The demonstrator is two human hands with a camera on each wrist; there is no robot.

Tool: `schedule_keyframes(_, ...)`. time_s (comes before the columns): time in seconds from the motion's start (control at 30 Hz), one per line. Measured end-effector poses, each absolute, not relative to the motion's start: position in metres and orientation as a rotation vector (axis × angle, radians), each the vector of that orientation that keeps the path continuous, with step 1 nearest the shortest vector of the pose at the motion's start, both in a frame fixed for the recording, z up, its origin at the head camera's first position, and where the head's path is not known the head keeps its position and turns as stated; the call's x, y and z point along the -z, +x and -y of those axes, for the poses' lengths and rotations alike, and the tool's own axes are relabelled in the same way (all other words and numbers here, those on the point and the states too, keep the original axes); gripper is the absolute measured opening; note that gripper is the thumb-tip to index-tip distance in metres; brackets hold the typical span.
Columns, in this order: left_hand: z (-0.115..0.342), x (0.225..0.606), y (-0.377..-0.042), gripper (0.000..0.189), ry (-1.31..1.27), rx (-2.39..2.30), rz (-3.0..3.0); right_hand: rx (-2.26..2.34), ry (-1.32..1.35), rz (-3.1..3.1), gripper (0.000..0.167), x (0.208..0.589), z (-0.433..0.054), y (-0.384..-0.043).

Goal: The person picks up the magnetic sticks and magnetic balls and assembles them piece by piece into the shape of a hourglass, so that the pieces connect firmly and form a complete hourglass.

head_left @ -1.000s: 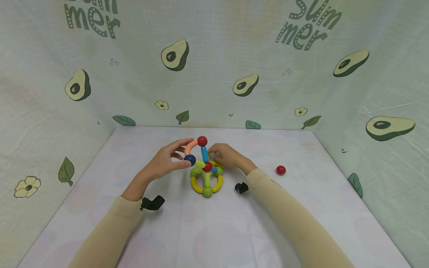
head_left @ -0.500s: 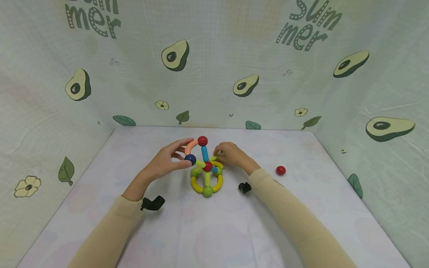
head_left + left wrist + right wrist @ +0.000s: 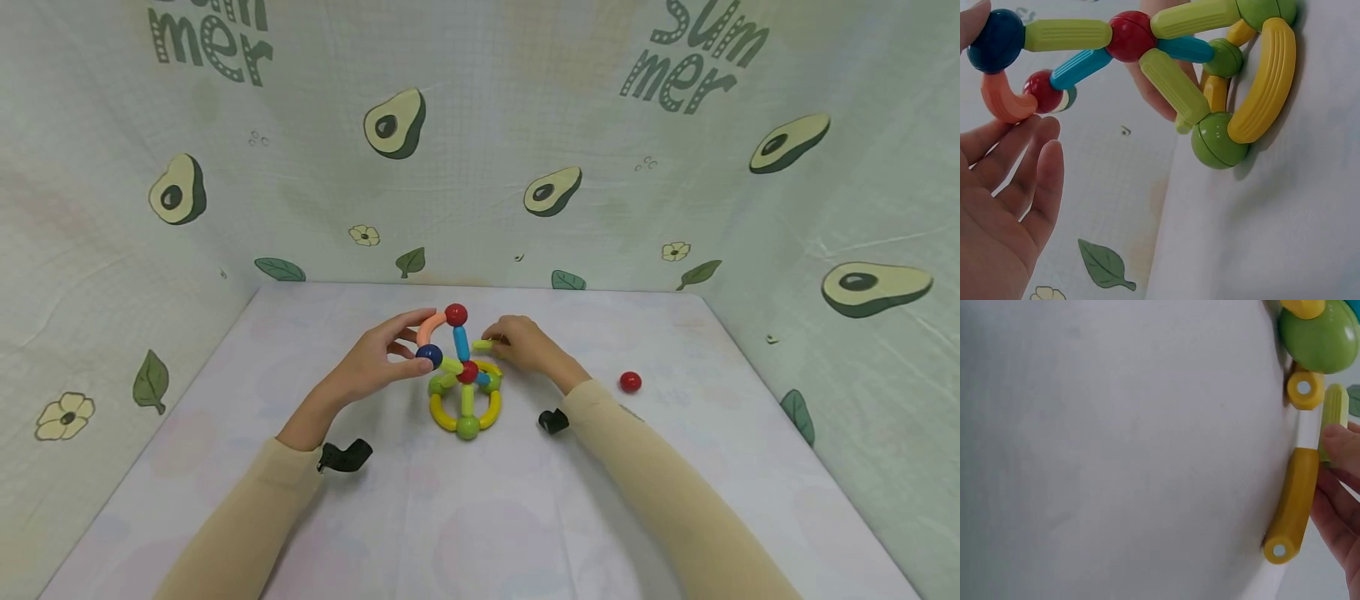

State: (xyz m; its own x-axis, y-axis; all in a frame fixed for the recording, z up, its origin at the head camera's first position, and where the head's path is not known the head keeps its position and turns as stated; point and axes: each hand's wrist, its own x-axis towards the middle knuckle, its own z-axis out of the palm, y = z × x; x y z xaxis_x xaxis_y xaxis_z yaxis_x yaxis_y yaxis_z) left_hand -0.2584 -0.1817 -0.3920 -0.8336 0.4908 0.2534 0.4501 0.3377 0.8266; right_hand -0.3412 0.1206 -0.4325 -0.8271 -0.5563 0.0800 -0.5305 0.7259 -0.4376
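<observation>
A magnetic ball-and-stick structure [image 3: 467, 398] stands mid-table, with green balls and curved yellow sticks at its base. My left hand [image 3: 371, 358] holds its upper left part: the thumb is on the dark blue ball [image 3: 996, 40], the fingertips on the curved orange stick [image 3: 1007, 99]. A red ball [image 3: 1131, 36] joins several straight sticks at the centre. Behind the structure, my right hand [image 3: 525, 343] pinches a straight light green stick [image 3: 482, 344] between thumb and fingers. In the right wrist view, that stick [image 3: 1336, 403] is beside a curved yellow stick [image 3: 1294, 494] whose magnetic ends show.
A loose red ball [image 3: 630, 382] lies on the table to the right of the right hand. The pale tabletop [image 3: 480, 533] meets a printed cloth backdrop [image 3: 480, 225] at the back and sides. Black wrist cameras [image 3: 345, 456] hang at both cuffs.
My right hand has drawn back to the right with the light green stick, which turned from slanted to nearly level. The left hand and the structure have stayed in place.
</observation>
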Motion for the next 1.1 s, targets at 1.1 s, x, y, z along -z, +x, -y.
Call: schedule_keyframes(1.1,0.172,0.399,-0.259,0.081,0.790,-1.536,-2.572,1.522,-0.750,-2.753,0.028,0.386,-0.132,-0.270)
